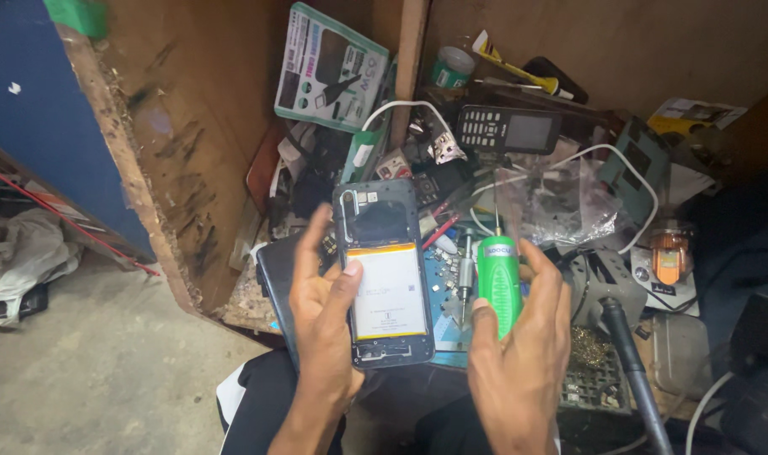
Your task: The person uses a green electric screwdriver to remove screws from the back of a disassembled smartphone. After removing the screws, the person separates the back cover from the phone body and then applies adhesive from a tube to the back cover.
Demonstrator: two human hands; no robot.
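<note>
My left hand (325,324) grips an opened smartphone (384,274) with its back cover off. Its white battery faces me, and my thumb lies across the battery's left edge. My right hand (519,354) holds a green-handled screwdriver (498,278) upright, its thin metal tip pointing up. The screwdriver stands just right of the phone and does not touch it. Both hands hover above a cluttered repair bench.
A blue work mat (443,291) with small parts lies under the hands. Behind are a black keypad phone (508,129), white cables (641,181), a clear plastic bag (561,206), a boxed charger (329,67) and a black hose (632,371) at the right. A wooden panel (198,143) rises at the left.
</note>
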